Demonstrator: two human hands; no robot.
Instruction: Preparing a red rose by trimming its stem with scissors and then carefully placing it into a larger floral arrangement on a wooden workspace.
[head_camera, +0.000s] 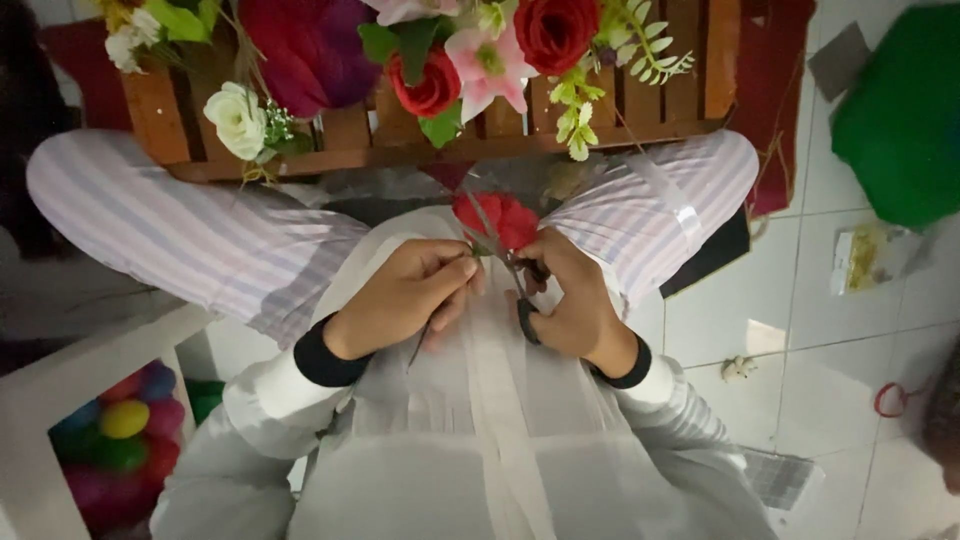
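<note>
White fabric (500, 440) drapes over the person's lap, closest to the lens, with a sheer ribbon strip running down its middle. At the far left, low down, a white box (60, 420) holds coloured balls (125, 420). Moving right, the left hand (405, 295) pinches the thin stem (420, 345) of a red artificial flower (500, 220), its grip closed together on the stem just below the bloom. Right beside it, the right hand (575, 300) has its grip clamped on a pair of scissors (520, 280), fingers through the dark handle loops, blades reaching up toward the flower head. That flower sits between both hands, above the lap and just in front of the wooden crate (400, 140) filled with roses and greenery. To cut cleanly, I judge the stem should be held taut and steady, blades kept square to it and clear of the left fingertips. Far right, a green cloth (900, 120) lies on the tiled floor (780, 290).
</note>
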